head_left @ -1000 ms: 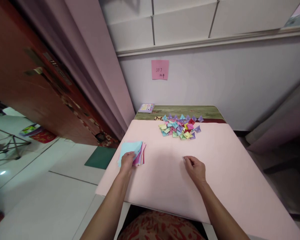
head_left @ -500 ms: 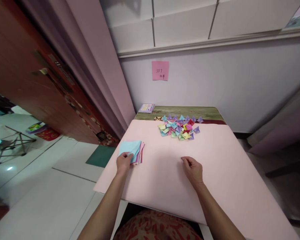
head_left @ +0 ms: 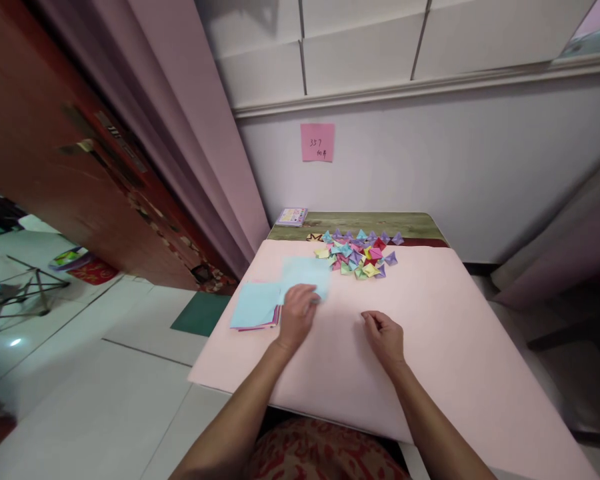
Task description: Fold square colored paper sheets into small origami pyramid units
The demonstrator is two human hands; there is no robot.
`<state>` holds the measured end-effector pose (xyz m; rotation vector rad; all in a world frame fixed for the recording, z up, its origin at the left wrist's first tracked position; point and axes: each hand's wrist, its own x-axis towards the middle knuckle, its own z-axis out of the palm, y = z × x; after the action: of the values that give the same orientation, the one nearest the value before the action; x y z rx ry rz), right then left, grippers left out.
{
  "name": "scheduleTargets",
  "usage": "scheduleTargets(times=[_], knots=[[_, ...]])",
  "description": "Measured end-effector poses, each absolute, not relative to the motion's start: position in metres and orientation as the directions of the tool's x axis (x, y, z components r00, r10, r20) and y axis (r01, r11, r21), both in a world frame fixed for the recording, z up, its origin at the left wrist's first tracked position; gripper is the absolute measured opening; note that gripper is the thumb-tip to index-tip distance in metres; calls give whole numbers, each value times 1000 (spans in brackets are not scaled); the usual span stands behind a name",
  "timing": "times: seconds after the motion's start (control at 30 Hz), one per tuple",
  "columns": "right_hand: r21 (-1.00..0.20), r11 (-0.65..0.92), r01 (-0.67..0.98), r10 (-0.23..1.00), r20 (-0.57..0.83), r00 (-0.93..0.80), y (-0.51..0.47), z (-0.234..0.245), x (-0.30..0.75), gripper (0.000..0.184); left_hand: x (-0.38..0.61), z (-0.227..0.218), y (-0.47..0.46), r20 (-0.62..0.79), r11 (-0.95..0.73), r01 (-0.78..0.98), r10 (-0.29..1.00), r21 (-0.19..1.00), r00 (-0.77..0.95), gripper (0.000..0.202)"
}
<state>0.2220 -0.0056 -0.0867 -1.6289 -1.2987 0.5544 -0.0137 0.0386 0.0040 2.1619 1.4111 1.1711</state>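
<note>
My left hand (head_left: 299, 313) pinches a light blue sheet of paper (head_left: 305, 270), which is slightly blurred and held over the table's middle-left. Just left of it lies a stack of colored paper (head_left: 254, 305), another light blue sheet on top and pink and purple edges showing below. Over the pink-covered table (head_left: 330, 373), my right hand (head_left: 384, 337) is closed, thumb and fingers pressed together; whether anything is between them I cannot make out. Beyond both hands is a heap of small folded paper pieces (head_left: 355, 257) in purple, blue, yellow, green, pink and red.
A small pack of printed cards (head_left: 292, 217) lies at the table's far left corner. A pink note (head_left: 317, 143) with handwriting is stuck on the wall behind. To the left are a curtain (head_left: 200, 133), a brown door (head_left: 80, 133) and a red bin (head_left: 93, 270).
My left hand has moved right from the stack, carrying off a light blue sheet. The stack's top now lies flatter. My right hand has stayed about where it was.
</note>
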Motion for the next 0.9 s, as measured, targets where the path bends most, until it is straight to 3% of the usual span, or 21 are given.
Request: scheduleTargets(times=[0.07, 0.13, 0.27, 0.33, 0.5, 0.67, 0.8, 0.9], knots=[[-876, 1, 482, 914, 197, 356, -6, -88, 222, 32, 2, -22, 30, 426, -596, 581, 803, 554, 417, 26], [-887, 0, 462, 902, 200, 382, -5, -89, 221, 33, 9, -48, 22, 381, -647, 546, 759, 533, 528, 29], [-871, 26, 491, 891, 244, 384, -4, -88, 220, 57, 4, -77, 13, 354, -587, 530, 802, 612, 481, 31], [-818, 38, 575, 896, 282, 342, -5, -87, 219, 57, -1, -79, 12, 348, -547, 489, 827, 680, 442, 34], [-597, 288, 749, 886, 463, 29, -5, -82, 220, 46, -8, -74, 16, 296, -458, 391, 864, 798, 408, 30], [-388, 554, 737, 808, 462, -365, -4, -80, 216, 62, -10, -72, 15, 307, -467, 338, 849, 817, 430, 28], [-331, 498, 802, 813, 499, -299, -4, -89, 214, 30, -14, -74, 15, 322, -543, 384, 801, 747, 505, 32], [-335, 486, 807, 792, 559, -245, -6, -93, 213, 24, -18, -75, 17, 360, -552, 504, 827, 665, 431, 43]])
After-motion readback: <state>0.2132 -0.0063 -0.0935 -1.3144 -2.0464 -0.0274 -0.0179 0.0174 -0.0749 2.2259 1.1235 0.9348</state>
